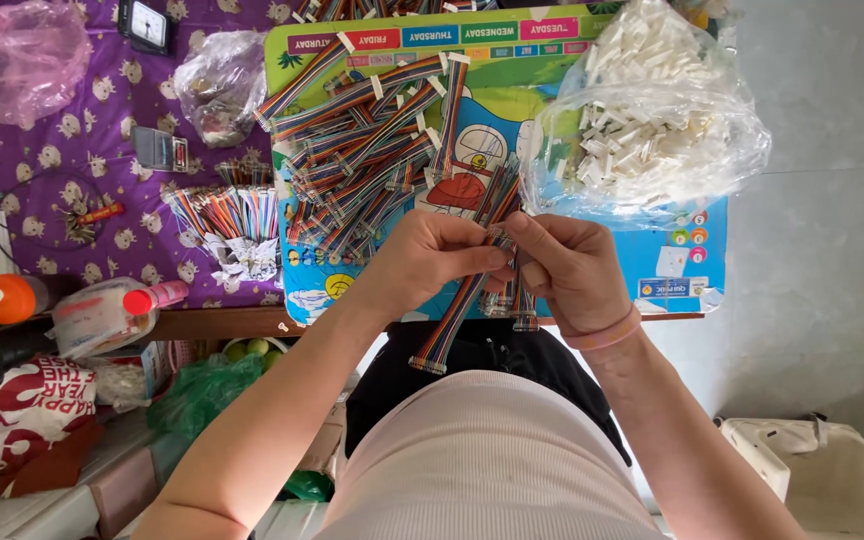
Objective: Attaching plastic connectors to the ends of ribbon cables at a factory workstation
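Left hand (432,255): fingers pinched on a rainbow ribbon cable (457,310) that slants down to its connector end near the lap.
Right hand (567,270): fingers closed around a bundle of cables (514,308), thumb touching the left fingertips; a pink band on the wrist.
Cables in hand: held over the table's near edge, above the lap.
Pile (367,140): many loose rainbow cables heaped on a colourful board (672,250) on the table (202,322).
Bag (652,110): clear plastic, full of white connectors, just beyond the right hand.
Left side: a fanned cable bunch (227,215) on a purple cloth (52,150).
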